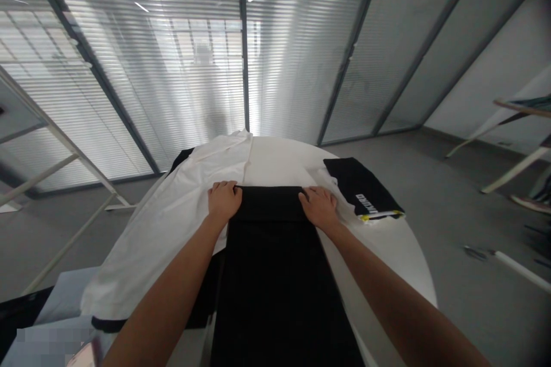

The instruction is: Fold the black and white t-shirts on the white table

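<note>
Black garment: long black cloth garment (275, 275) lies flat along the white round table (400, 252), running from the near edge away from the camera; its far end shows a straight folded edge between the two hands.
Left hand: left hand (224, 199) rests palm down on the far left corner of the fold, fingers curled over the edge and seemingly pinching it; the grip underneath cannot be made out.
Right hand: right hand (319, 205) sits on the far right corner, fingers spread and pressed flat on the cloth.
White garment: wide white cloth garment (172, 223) lies spread under and to the left of the black one, draping over the table's left side.
Folded item: small folded black garment with white lettering and a yellow edge (365, 190) lies just beside the right hand, apart from it.
Step in hand: by the look of it, a fold at the far end is being set and flattened.
Next move calls for: both corners kept level and the edge straight, the cloth smoothed without dragging the white layer beneath.
</note>
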`<state>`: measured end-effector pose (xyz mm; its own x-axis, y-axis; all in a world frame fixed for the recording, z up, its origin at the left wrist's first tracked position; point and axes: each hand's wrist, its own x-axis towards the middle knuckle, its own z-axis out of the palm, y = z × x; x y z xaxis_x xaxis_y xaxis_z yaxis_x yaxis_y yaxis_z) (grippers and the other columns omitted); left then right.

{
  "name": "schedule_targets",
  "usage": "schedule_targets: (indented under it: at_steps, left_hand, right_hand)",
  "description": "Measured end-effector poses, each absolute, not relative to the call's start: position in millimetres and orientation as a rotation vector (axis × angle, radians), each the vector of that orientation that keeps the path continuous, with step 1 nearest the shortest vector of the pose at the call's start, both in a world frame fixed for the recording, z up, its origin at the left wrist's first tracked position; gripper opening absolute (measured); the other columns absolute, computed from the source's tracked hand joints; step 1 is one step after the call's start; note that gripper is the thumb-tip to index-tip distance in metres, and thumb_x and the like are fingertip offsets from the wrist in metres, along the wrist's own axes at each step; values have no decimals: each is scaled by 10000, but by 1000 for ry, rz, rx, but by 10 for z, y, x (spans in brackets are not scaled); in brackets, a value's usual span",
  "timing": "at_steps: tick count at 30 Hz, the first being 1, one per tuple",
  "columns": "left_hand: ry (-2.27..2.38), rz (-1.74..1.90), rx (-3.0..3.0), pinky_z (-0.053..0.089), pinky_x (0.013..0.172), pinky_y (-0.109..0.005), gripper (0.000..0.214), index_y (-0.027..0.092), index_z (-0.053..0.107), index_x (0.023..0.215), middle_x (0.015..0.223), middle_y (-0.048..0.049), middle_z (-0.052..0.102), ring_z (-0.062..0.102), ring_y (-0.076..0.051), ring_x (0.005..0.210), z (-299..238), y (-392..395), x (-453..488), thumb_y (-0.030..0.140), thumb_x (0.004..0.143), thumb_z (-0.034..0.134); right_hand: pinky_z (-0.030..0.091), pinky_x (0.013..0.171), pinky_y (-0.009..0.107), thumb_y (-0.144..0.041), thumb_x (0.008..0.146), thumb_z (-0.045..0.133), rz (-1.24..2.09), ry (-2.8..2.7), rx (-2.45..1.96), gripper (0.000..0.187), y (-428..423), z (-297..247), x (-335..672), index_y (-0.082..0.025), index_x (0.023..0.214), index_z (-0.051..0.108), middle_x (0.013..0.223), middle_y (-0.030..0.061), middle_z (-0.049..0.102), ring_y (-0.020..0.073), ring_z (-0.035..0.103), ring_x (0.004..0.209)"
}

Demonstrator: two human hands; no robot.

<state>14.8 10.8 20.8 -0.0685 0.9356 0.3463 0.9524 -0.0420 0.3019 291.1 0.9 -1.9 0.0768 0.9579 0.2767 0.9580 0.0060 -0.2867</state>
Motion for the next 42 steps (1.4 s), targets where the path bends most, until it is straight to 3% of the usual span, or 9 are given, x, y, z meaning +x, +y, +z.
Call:
schedule_targets:
  at_steps: [7,13,16,22,25,29,33,36,42]
  left_hand:
    - [-2166,-790,-2238,408,973,-483,377,227,644,1181,1153,-102,656,559,-297,1117,167,162,105,286,841,491]
    - [-2148,-1220,-2326,467,948,-333,366,201,671,1103,1078,-60,669,634,-190,968,149,269,28,175,777,508]
    - [-2228,-1324,-2348,499,887,-314,380,198,661,1119,1087,-56,667,657,-164,867,172,302,-9,179,771,509]
    - [-2390,-1161,-2454,482,908,-353,483,158,617,1208,1120,-115,685,647,-243,1006,190,316,-30,234,732,583]
    - [-2360,-1171,-2494,493,877,-348,457,163,643,1167,1020,-97,713,662,-239,954,222,293,-21,212,717,577]
    - [-2412,-1498,-2535,528,646,-293,398,159,658,1092,836,-54,693,642,-167,686,321,249,-14,196,698,609]
    - [-2582,-1863,-2478,497,430,-238,407,172,647,1070,870,-46,635,568,-121,594,439,197,-2,194,663,664]
    - [-2590,-2199,-2414,562,442,-267,419,182,648,1046,945,-52,606,590,-151,720,500,166,12,186,631,705]
    - [-2208,-2721,-2411,637,620,-425,388,181,649,1010,928,-26,579,606,-167,825,527,162,15,183,629,721]
  right_hand:
    - [293,1024,574,-415,912,450,159,-1866,-1928,392,62,-6,2937,-204,1180,642,1292,114,579,328,473,1225]
    - [346,1002,512,-350,885,494,275,-1754,-1862,360,68,65,2920,-220,1199,613,1123,75,685,274,581,1113]
    - [417,938,455,-336,855,532,400,-1658,-1785,371,97,47,2926,-219,1201,594,1036,65,702,244,629,1005]
    - [503,797,355,-314,762,614,700,-1469,-1534,479,195,-12,2962,-149,1211,578,961,81,692,206,660,866]
    - [509,791,352,-282,719,651,752,-1416,-1512,460,209,5,2990,-155,1160,617,914,64,697,201,664,827]
    - [531,704,307,-273,700,672,846,-1360,-1473,444,171,77,3033,-171,1131,648,904,48,694,191,661,814]
    - [491,462,213,-294,696,690,914,-1264,-1506,476,91,197,3034,-190,1160,649,954,67,663,187,639,774]
    - [521,415,220,-286,683,705,972,-1182,-1449,500,50,267,3011,-214,1173,638,954,55,620,179,620,760]
    - [631,579,348,-266,624,747,1019,-1055,-1177,531,74,278,3013,-246,1141,628,849,-14,521,153,591,768]
